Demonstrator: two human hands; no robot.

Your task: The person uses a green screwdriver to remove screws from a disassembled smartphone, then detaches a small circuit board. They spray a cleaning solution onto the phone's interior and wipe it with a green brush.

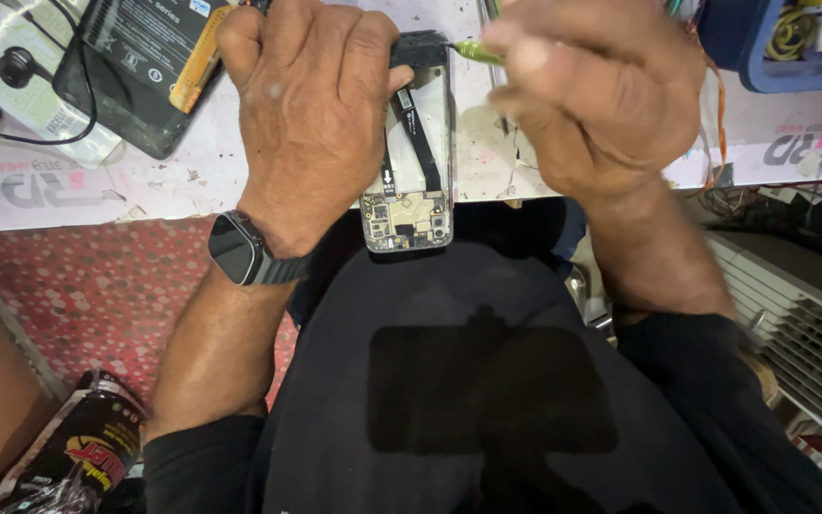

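Our left hand (311, 114) fingers (240, 38) clamp down on the opened phone (416, 190), pinning it at the worktop's (192, 181) near edge, its bottom end overhanging toward our lap. Our right hand (587, 95), blurred, is clenched round a green-tipped tool (476, 52) whose tip meets the phone's far end. We judge we are working at that end; next calls for a steady tip and firm hold. A battery (145, 67) lies toward the far left corner.

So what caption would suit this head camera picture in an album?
Left hand steadies an opened phone at the table edge; right hand works a green-tipped tool at its top.
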